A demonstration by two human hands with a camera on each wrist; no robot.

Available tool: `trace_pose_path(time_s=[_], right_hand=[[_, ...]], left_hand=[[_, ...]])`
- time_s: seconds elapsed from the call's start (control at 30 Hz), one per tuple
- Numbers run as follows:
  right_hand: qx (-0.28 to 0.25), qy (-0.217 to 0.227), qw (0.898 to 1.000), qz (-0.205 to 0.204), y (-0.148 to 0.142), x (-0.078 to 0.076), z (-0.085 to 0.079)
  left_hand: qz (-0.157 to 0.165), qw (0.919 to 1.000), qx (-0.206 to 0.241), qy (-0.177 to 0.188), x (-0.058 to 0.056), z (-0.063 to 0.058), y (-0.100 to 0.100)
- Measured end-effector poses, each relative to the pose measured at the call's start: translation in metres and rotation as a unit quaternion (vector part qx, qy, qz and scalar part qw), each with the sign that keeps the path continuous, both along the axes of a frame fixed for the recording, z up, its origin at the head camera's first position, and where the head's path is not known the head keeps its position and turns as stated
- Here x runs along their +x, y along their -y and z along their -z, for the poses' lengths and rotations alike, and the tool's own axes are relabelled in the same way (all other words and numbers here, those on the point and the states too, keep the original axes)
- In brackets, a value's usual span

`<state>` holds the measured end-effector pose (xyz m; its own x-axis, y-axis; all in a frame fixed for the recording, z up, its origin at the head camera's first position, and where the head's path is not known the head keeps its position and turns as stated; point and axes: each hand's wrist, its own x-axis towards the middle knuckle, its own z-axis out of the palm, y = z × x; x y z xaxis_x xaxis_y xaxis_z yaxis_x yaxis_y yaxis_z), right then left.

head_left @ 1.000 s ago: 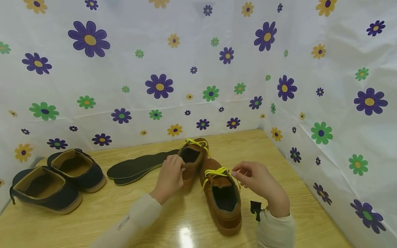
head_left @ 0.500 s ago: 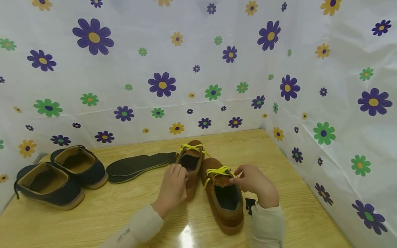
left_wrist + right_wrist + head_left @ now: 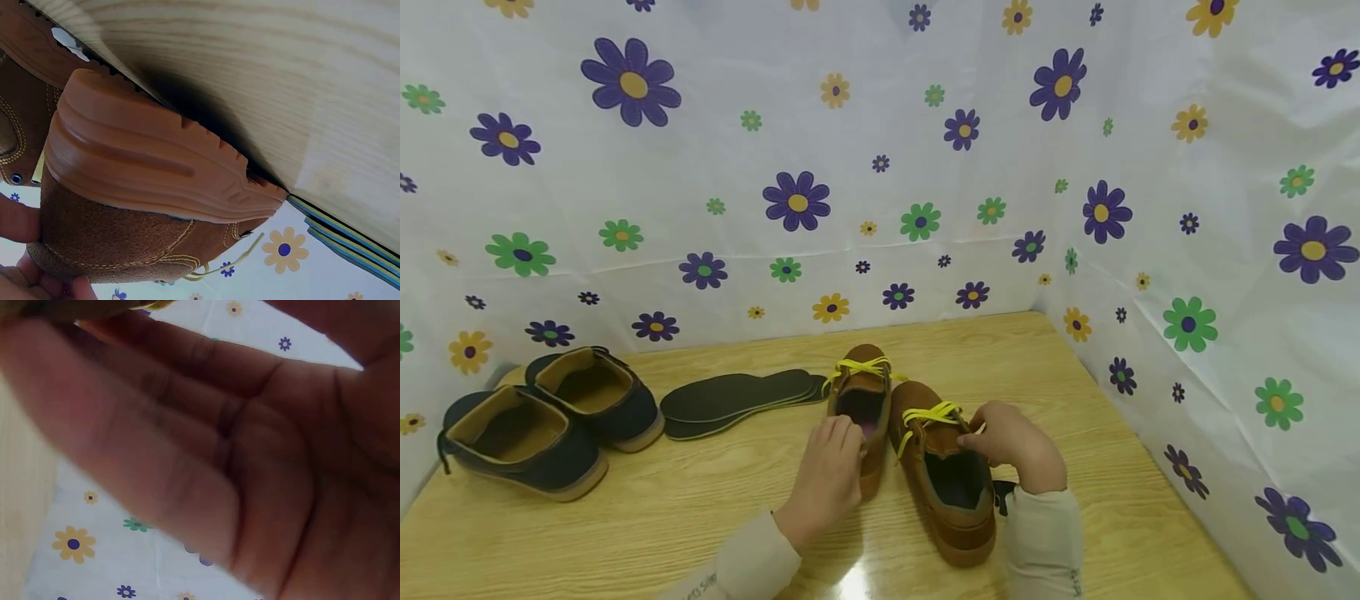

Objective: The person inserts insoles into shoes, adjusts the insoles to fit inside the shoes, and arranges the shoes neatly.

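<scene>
Two brown shoes with yellow laces stand side by side on the wooden table. My left hand grips the heel collar of the left brown shoe; in the left wrist view, thumb and fingertips close around the heel above its tan sole. On the right brown shoe, my right hand pinches the collar edge beside the yellow lace. The right wrist view shows mostly palm and fingers, with the shoe barely visible at its top left.
Navy shoes stand at the far left. Black insoles lie stacked between them and the brown pair. A small black strap or buckle sits beside the right sleeve. A flowered sheet hangs behind and along the right.
My right hand has come left from beside the laces onto the right shoe's collar. The left hand stays at the left shoe's heel. The head view has shifted slightly.
</scene>
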<state>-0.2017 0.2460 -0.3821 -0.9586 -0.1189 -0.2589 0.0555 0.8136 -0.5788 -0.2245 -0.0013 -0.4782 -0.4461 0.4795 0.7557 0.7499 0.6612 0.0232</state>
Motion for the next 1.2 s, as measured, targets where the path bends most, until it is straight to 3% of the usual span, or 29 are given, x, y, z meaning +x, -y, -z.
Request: trace_pose_path(time_s=[0.23,0.4,0.73,0.87,1.2], right_hand=[[-0.025,0.027,0.999,-0.014,-0.006,0.006,0.009],[-0.014,-0.003,1.000,-0.017,-0.006,0.008,0.019],[-0.006,-0.060,0.998,0.018,-0.007,0.012,0.026],[0.008,-0.080,0.996,0.025,-0.009,0.011,0.027],[0.006,-0.071,0.995,0.072,-0.014,0.005,0.028]], left_hand=[[0.003,1.0000,-0.002,0.006,0.005,0.000,-0.003],[0.012,0.9999,0.005,0.002,0.006,0.000,-0.006],[0.041,0.9988,0.028,-0.001,0.005,0.004,-0.013],[0.039,0.9989,0.028,0.002,0.007,0.005,-0.014],[0.053,0.9981,0.025,0.021,0.012,0.005,-0.017]])
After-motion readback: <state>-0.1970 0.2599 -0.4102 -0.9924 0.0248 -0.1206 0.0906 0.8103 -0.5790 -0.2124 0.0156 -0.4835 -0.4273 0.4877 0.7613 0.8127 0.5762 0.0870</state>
